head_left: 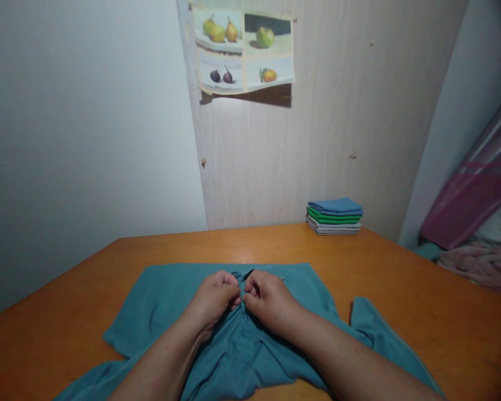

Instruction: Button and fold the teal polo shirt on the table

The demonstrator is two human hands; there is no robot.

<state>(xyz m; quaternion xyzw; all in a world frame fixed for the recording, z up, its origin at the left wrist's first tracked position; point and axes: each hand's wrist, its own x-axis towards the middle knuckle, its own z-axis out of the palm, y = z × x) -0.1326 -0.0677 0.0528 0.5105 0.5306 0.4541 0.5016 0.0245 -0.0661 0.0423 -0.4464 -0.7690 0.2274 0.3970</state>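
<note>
A teal polo shirt [167,301] lies spread on the orange wooden table [421,312], collar away from me. My left hand [215,298] and my right hand [267,298] meet at the shirt's collar and button placket. Both hands are closed in a pinch on the fabric there, knuckles almost touching. A button shows just below the right hand's fingers. One sleeve lies folded out to the right.
A small stack of folded cloths [334,216], blue, green and checked, sits at the table's far edge against a pale wooden panel. A fruit poster [244,50] hangs on that panel. Pink bedding [480,245] lies beyond the table on the right.
</note>
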